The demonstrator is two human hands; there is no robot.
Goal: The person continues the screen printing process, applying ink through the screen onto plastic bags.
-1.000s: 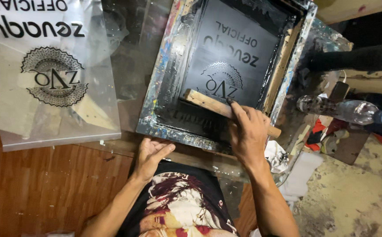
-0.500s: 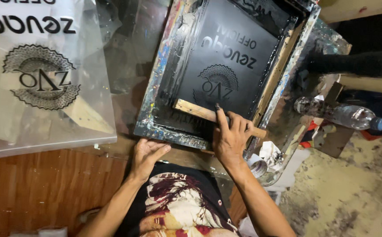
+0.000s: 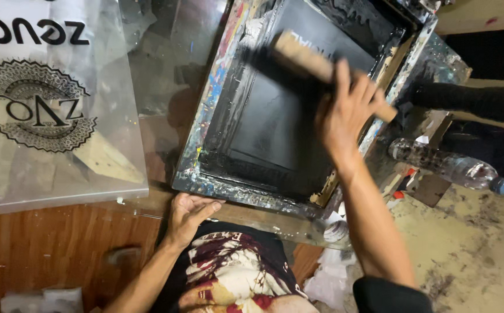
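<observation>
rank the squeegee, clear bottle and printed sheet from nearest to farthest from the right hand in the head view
1. squeegee: in the right hand, over the far part of the screen frame.
2. clear bottle: lying on its side, to the hand's right.
3. printed sheet: far left, across the frame.

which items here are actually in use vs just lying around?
In use:
right hand gripping the wooden squeegee
left hand on the near edge of the ink-covered screen frame

Lying about:
clear printed film, left
plastic bottle, right
dark bottle
crumpled rags
</observation>
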